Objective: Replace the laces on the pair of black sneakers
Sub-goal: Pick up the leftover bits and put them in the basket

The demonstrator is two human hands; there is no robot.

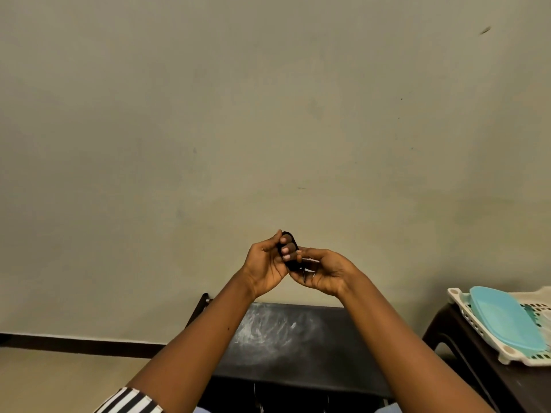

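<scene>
Both hands raised in front of the wall (268, 114), above the far edge of the dark table (298, 338). Left hand (265, 265) curling fingers (286, 250) round a small black coiled bundle (290, 244), probably a rolled lace; thumb up at the bundle's top. Bundle's long axis running near upright, tilting slightly, upper end pointing up and a little left, lower end down toward the right palm. Held in the air, touching nothing but the hands. Right hand (323, 271) meeting the bundle from the right, thumb and forefinger pinching at its lower right side; a thin dark lace end (304, 275) hanging straight down from the pinch, tip pointing downward across the right palm. Cannot tell whether the end is part of the bundle or a separate strand.

Table showing pale chalky smears across its top. At the right edge of the view, a dark stool (477, 368) carrying a white perforated basket (515, 357), a turquoise lid (504, 320) lying in it. Striped sleeve (128, 400) at the lower left.
</scene>
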